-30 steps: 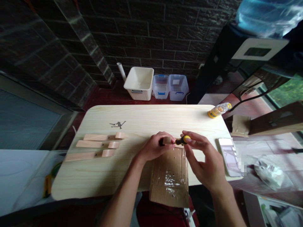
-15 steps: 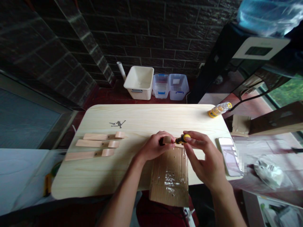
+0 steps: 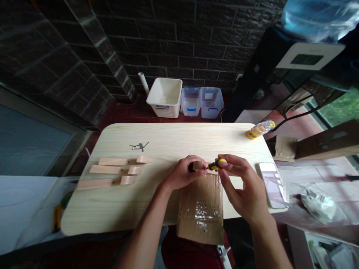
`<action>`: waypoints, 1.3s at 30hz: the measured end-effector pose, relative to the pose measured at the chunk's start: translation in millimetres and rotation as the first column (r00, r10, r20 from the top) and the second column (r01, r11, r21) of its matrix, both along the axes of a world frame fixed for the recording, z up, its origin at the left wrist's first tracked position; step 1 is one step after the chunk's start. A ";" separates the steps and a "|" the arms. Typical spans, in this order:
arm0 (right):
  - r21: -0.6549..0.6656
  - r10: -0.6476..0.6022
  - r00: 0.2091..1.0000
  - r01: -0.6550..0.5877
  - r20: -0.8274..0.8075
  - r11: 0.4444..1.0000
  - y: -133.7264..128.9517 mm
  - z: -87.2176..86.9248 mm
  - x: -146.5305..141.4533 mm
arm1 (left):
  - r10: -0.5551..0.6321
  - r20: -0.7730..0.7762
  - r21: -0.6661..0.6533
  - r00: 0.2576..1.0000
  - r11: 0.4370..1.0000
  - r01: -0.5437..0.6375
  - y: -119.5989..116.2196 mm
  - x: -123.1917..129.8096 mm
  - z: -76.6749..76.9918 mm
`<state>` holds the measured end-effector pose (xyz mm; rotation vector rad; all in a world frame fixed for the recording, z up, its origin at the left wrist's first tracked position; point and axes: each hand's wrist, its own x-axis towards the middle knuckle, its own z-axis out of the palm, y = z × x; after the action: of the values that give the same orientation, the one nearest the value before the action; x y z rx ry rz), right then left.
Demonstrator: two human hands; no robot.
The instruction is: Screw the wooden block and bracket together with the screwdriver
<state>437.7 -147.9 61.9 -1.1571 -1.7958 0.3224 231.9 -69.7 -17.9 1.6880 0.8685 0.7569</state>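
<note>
Above the far end of a taped cardboard piece (image 3: 200, 213), my left hand (image 3: 185, 172) is closed on a small wooden piece (image 3: 198, 166). My right hand (image 3: 241, 183) grips the yellow and black handle of a screwdriver (image 3: 217, 164) between thumb and fingers. The screwdriver points left at the wooden piece; its tip is hidden by my left fingers. Three wooden pieces with curled ends lie at the table's left, among them the nearest one (image 3: 103, 183). Several screws (image 3: 139, 146) lie loosely behind them.
A clear bottle with yellow ends (image 3: 260, 130) lies at the table's (image 3: 174, 136) back right corner. A phone (image 3: 272, 185) rests along the right edge. Beyond the table, a cream bin (image 3: 165, 97) and two clear bins (image 3: 211, 102) stand on the floor.
The screwdriver handle and my right fingertips have shifted very slightly. My left hand and the wooden piece have stayed in place.
</note>
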 end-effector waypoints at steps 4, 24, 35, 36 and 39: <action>-0.034 0.021 1.000 -0.022 -0.004 0.999 -1.5 0.8 -0.2 | 0.000 0.009 0.003 1.000 1.000 0.000 0.5 0.1 0.4; 0.013 -0.006 1.000 0.006 0.015 1.000 0.5 1.6 0.1 | 0.005 0.026 -0.019 1.000 1.000 -0.004 0.3 0.3 1.9; 0.007 -0.007 1.000 0.007 0.023 1.000 -1.3 4.0 0.4 | -0.004 0.027 -0.012 1.000 1.000 0.004 0.7 -0.3 -0.5; 0.003 -0.008 1.000 0.008 0.016 1.000 -1.2 3.6 0.7 | -0.005 0.026 -0.013 1.000 1.000 0.005 0.8 -0.4 0.0; -0.028 0.018 1.000 -0.018 -0.019 0.999 -1.7 2.2 1.2 | -0.008 0.022 -0.017 1.000 1.000 0.008 0.9 -0.6 1.4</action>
<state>438.9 -149.6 64.1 -1.1545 -1.7919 0.3690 231.3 -68.7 -16.5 1.6642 0.8502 0.7598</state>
